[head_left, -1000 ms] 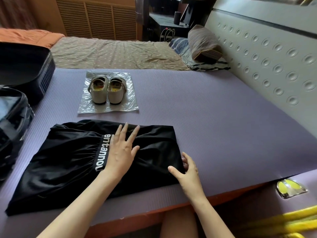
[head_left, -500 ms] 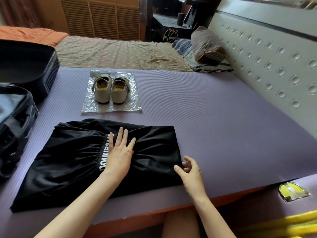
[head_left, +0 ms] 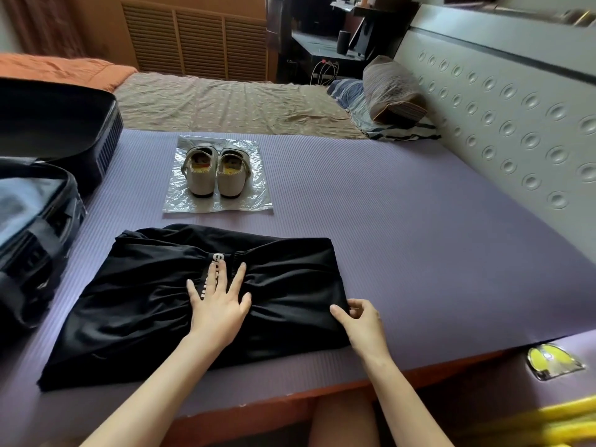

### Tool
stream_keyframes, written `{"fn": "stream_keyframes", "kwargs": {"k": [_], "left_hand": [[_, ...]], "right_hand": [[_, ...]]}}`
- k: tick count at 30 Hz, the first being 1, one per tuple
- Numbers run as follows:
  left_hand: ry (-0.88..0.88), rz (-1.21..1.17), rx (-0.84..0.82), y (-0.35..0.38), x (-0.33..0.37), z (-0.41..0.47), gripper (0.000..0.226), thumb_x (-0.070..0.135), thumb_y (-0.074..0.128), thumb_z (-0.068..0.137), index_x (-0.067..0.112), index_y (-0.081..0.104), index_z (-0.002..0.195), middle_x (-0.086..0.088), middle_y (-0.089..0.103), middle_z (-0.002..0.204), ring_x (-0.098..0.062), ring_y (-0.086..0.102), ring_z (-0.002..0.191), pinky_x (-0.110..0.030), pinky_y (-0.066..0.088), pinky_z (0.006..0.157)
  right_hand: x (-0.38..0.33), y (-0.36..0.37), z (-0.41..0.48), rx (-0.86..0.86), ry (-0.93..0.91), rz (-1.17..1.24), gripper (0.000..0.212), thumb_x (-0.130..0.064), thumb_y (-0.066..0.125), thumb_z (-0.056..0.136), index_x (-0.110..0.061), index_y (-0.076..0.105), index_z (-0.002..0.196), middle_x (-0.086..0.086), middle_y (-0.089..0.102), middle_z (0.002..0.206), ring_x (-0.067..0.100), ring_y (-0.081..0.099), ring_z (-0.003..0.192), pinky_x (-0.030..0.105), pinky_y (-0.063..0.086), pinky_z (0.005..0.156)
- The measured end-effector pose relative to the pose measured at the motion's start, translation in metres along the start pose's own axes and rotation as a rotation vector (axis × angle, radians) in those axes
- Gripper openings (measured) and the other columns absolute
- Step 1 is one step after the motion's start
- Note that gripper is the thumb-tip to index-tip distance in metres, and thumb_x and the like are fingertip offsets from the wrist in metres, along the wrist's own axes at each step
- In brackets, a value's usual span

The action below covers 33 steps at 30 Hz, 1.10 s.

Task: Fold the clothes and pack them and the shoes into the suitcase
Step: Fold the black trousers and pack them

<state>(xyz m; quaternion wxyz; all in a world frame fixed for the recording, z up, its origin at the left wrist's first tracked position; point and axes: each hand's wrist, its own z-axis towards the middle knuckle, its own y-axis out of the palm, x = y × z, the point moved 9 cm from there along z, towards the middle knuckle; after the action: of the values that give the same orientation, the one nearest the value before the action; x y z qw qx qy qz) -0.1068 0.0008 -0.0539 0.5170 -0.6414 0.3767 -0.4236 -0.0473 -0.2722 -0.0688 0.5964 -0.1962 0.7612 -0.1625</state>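
Note:
A black garment (head_left: 135, 304) with a white-lettered band lies partly folded on the purple mat (head_left: 403, 246). My left hand (head_left: 219, 304) presses flat on its middle, fingers spread over the lettering. My right hand (head_left: 364, 324) pinches the garment's near right corner between thumb and fingers. A pair of cream shoes (head_left: 214, 171) stands on a clear plastic sheet (head_left: 258, 201) beyond the garment. The open black suitcase (head_left: 42, 201) lies at the left edge, its lid raised behind it.
A padded grey headboard (head_left: 516, 124) runs along the right. Pillows (head_left: 393, 91) and a beige sheet (head_left: 225, 104) lie past the mat. An orange blanket (head_left: 58, 69) is at the far left. A yellow object (head_left: 548, 364) sits by the mat's near right corner.
My left hand slid back toward me across the garment's lettered band. My right hand's fingers closed on the garment's right corner. The view shifted slightly.

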Motion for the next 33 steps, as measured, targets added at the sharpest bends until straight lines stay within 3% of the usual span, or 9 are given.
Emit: {"fn": "stream_keyframes", "kwargs": {"k": [4,8,11,14,19,21,24,29,33], "left_hand": [[0.012,-0.025,0.053,-0.007,-0.001,-0.004,0.061,0.037,0.022,0.101,0.023,-0.011,0.15,-0.013,-0.027,0.153,-0.023,-0.024,0.142,-0.056,-0.009,0.111],[0.104,-0.173,0.283,-0.033,0.015,-0.014,0.08,0.068,0.009,0.087,0.019,0.018,0.149,-0.018,0.001,0.157,-0.024,-0.011,0.144,-0.047,-0.021,0.109],[0.268,-0.247,0.37,-0.048,0.052,-0.031,0.079,0.068,0.02,0.084,0.017,0.049,0.137,-0.013,0.038,0.148,-0.026,0.022,0.142,-0.044,0.006,0.116],[0.418,-0.257,0.375,-0.044,0.095,-0.047,0.06,0.058,0.042,0.078,0.02,0.064,0.12,-0.004,0.059,0.13,-0.025,0.046,0.13,-0.044,0.026,0.112],[0.502,-0.33,0.316,-0.019,0.14,-0.056,0.065,0.059,0.072,0.052,0.027,0.066,0.109,0.008,0.062,0.11,-0.015,0.056,0.107,-0.036,0.039,0.102],[0.488,-0.351,0.302,-0.01,0.15,-0.057,0.07,0.062,0.075,0.045,0.03,0.064,0.107,0.011,0.059,0.105,-0.013,0.054,0.1,-0.028,0.035,0.096],[0.434,-0.344,0.294,0.002,0.154,-0.054,0.071,0.065,0.075,0.04,0.032,0.065,0.102,0.013,0.058,0.1,-0.011,0.053,0.093,-0.025,0.038,0.09],[0.443,-0.353,0.469,-0.003,0.152,-0.052,0.043,0.052,0.062,0.057,0.03,0.069,0.093,0.014,0.06,0.091,-0.01,0.056,0.086,-0.024,0.034,0.083],[0.441,-0.375,0.518,-0.01,0.149,-0.052,0.029,0.042,0.058,0.063,0.032,0.072,0.085,0.016,0.063,0.086,-0.008,0.058,0.081,-0.024,0.047,0.074]], "right_hand": [[-0.003,0.006,0.001,-0.037,0.015,0.084,0.021,-0.032,0.076,0.077,-0.026,0.061,0.091,-0.003,0.066,0.098,0.02,0.059,0.103,0.038,0.051,0.089],[-0.015,-0.004,0.004,-0.023,0.026,0.199,0.018,-0.026,0.07,0.085,-0.015,0.061,0.096,0.002,0.066,0.096,0.017,0.063,0.092,0.03,0.05,0.079],[-0.032,-0.02,0.028,0.001,-0.024,0.117,0.014,-0.029,0.064,0.088,-0.016,0.062,0.09,0.009,0.068,0.098,0.02,0.061,0.08,0.036,0.049,0.076],[-0.054,-0.027,0.062,-0.07,0.003,0.143,0.017,-0.027,0.06,0.093,-0.01,0.06,0.095,0.01,0.064,0.097,0.016,0.057,0.067,0.025,0.047,0.06],[-0.073,-0.005,0.099,-0.278,0.078,0.043,0.037,-0.038,0.064,0.089,-0.006,0.06,0.107,0.01,0.063,0.092,0.016,0.058,0.065,0.022,0.049,0.053],[-0.078,0.007,0.107,-0.313,0.083,0.027,0.036,-0.039,0.069,0.084,-0.006,0.059,0.096,0.006,0.055,0.074,0.013,0.048,0.054,0.019,0.04,0.042],[-0.083,0.023,0.117,-0.335,0.053,-0.118,0.034,-0.037,0.078,0.077,-0.011,0.056,0.076,0.0,0.046,0.06,0.011,0.04,0.049,0.021,0.033,0.043],[-0.086,0.035,0.123,-0.346,0.044,0.017,0.016,-0.009,0.075,0.08,-0.009,0.059,0.084,0.005,0.062,0.076,0.013,0.059,0.062,0.019,0.044,0.043],[-0.089,0.031,0.12,-0.372,0.032,0.082,0.021,-0.01,0.071,0.082,-0.011,0.057,0.098,0.004,0.064,0.087,0.015,0.061,0.072,0.027,0.048,0.054]]}}
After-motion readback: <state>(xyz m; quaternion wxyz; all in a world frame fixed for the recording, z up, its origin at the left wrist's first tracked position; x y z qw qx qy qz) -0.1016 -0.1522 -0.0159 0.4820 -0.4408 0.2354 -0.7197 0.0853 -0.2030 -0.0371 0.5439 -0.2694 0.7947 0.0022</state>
